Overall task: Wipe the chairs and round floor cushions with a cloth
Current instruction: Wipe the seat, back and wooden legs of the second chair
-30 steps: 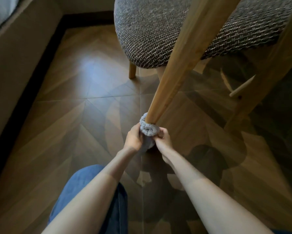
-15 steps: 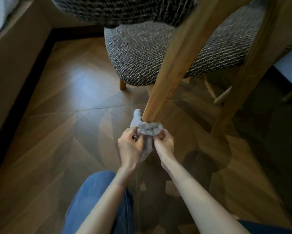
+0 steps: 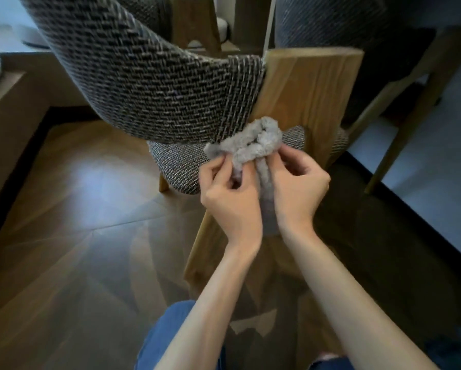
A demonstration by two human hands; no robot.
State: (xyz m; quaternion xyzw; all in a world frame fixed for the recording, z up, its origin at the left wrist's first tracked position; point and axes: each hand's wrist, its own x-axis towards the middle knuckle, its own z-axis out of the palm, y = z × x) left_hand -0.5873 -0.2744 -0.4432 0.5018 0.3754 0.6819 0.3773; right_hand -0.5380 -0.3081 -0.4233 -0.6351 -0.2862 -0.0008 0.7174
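A chair with a grey woven backrest (image 3: 149, 84) and a woven seat (image 3: 178, 169) stands in front of me. Its broad wooden back leg (image 3: 309, 102) runs down past my hands to the floor. A fluffy grey cloth (image 3: 256, 142) is bunched up against that leg, just below the backrest. My left hand (image 3: 229, 198) pinches the cloth's left side with curled fingers. My right hand (image 3: 298, 188) grips its right side, and part of the cloth hangs between my palms.
A low wooden bed frame (image 3: 13, 108) runs along the left. A second chair with slim wooden legs (image 3: 400, 134) stands at the right on a pale floor. Wooden furniture (image 3: 194, 20) stands behind the chair. Parquet floor (image 3: 85, 222) spreads to the left. My blue-jeaned knee (image 3: 168, 332) is below.
Both hands slid the cloth from the bottom of the chair leg up to just under the backrest. My view rose with them.
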